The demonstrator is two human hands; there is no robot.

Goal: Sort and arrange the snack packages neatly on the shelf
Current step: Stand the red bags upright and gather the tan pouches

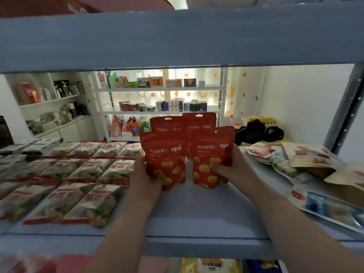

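**Standing the red pouches square at mid-shelf**

On the left side of the shelf (197,213), white-and-red packets (88,174) lie flat in rows from the front edge towards the back. Just beside them, the left hand (146,178) curls round the lower edge of the left red pouch (167,160). The right red pouch (210,160), tilted slightly, is pinched low down by the right hand (230,168). Both pouches stand mid-shelf, with two rear pouches (199,123) upright close behind. Loose mixed packets (285,164) lie unsorted towards the right edge.

The step looks like setting the front pair down. It would go best with the bases seated flat, the right pouch straightened, the faces parallel to the front edge, the gap closed, and a gentle release so the pouches behind don't topple.
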